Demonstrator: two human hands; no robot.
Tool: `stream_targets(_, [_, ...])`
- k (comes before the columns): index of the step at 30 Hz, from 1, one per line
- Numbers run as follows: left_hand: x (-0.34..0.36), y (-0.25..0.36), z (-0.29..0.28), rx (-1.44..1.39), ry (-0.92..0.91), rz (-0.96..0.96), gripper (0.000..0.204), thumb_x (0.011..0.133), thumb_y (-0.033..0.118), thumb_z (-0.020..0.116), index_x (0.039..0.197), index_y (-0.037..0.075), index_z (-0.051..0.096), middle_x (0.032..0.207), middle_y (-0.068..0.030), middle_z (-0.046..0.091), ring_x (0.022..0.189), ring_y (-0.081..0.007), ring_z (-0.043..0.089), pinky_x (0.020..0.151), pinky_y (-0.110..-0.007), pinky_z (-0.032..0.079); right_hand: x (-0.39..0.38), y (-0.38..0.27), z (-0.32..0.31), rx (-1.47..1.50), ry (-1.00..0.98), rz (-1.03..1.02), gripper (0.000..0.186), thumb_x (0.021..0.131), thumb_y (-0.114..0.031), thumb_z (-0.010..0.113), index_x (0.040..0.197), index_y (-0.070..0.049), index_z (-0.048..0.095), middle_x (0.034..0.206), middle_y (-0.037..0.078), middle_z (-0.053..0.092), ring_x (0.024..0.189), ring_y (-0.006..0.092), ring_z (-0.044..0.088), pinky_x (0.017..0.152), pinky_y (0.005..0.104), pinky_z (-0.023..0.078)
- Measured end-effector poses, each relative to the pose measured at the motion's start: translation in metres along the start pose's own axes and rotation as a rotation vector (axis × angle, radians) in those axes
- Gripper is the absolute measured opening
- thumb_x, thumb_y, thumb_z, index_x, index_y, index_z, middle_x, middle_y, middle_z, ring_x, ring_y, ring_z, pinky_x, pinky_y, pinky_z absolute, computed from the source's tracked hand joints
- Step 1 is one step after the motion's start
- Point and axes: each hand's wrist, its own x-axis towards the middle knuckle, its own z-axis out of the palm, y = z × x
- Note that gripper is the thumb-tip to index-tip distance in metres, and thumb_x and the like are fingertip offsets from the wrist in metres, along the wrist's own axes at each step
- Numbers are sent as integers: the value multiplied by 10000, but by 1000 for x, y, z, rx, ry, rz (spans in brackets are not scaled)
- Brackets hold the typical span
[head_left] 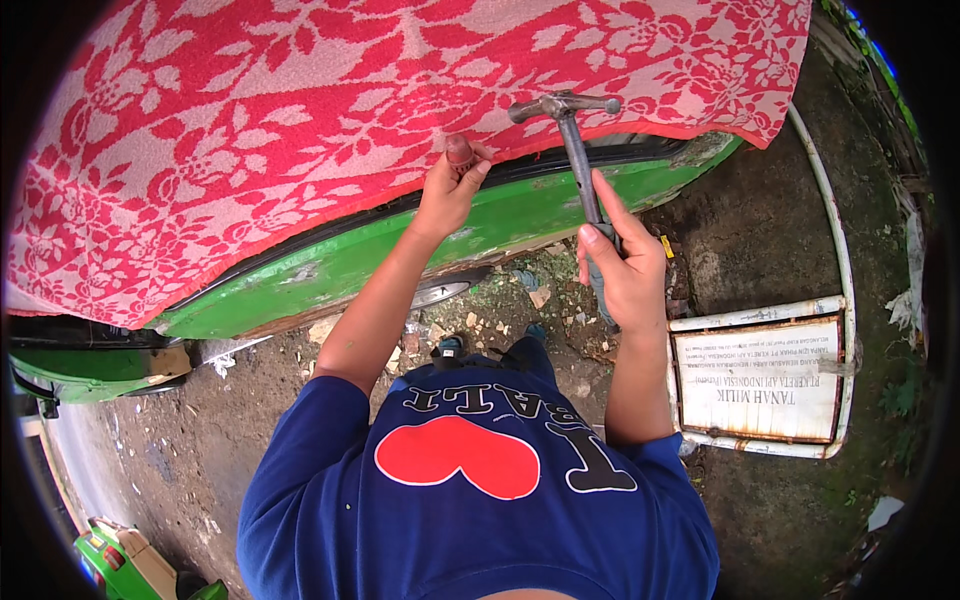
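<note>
In my right hand (625, 255) is a metal hammer (575, 150) with a two-ended head and a dark grip, held upright with the head pointing away from me. My index finger lies along its shaft. My left hand (450, 195) is closed around a small reddish-brown rounded piece (459, 151), whose exact kind I cannot make out. Both hands are close to the lower edge of a red and pink floral cloth (300, 130). The cloth covers the upper part of a green car body (370, 255) with worn, patchy paint.
A car wheel (440, 292) shows beneath the green body. Chips and rubble (475, 325) litter the ground by my feet. To the right lies a white, rusty framed sign (760, 375) with a bent tube. Another green vehicle part (115, 560) sits at lower left.
</note>
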Motion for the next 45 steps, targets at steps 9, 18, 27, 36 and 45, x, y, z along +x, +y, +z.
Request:
stream_targets(9, [-1,3,6,36,-5,20,141,975,91,553,1107,40,545,811,36,491,691,-57,436,603,-239,365,-5,-12,16,-337,-62,-304,466,915,-49,611,1372,-68,523,908,154,686,649,144,560,647,300,485])
stream_targets(18, [-3,-8,-6,-17,55,42,117,974,93,557,1070,26,552,776,18,499,675,-68,444,592,-241,368,-4,-7,8,-111,-46,-41,478,918,-51,617,1383,-129,534,738,6,577,565,33,479,506,216,420])
stream_targets(27, [-2,-8,-5,-12,33,58,134,976,88,559,1092,25,539,775,18,494,672,-70,433,587,-245,361,-8,1,5,-6,-26,21,485,928,-54,608,1398,-122,513,791,-2,580,621,41,486,530,211,447])
stream_targets(36, [-5,-4,-1,29,-14,37,114,973,98,570,1071,44,554,798,39,485,703,-60,430,625,-234,380,-11,-2,6,-60,-20,-28,486,922,-52,616,1394,-115,517,808,5,595,622,44,487,528,216,444])
stream_targets(45, [-10,-14,-2,166,-31,-3,102,973,92,565,1062,46,547,815,32,501,720,-57,461,628,-241,404,2,6,14,-585,-170,-307,448,921,-40,607,1363,-63,540,787,40,649,604,69,533,532,234,444])
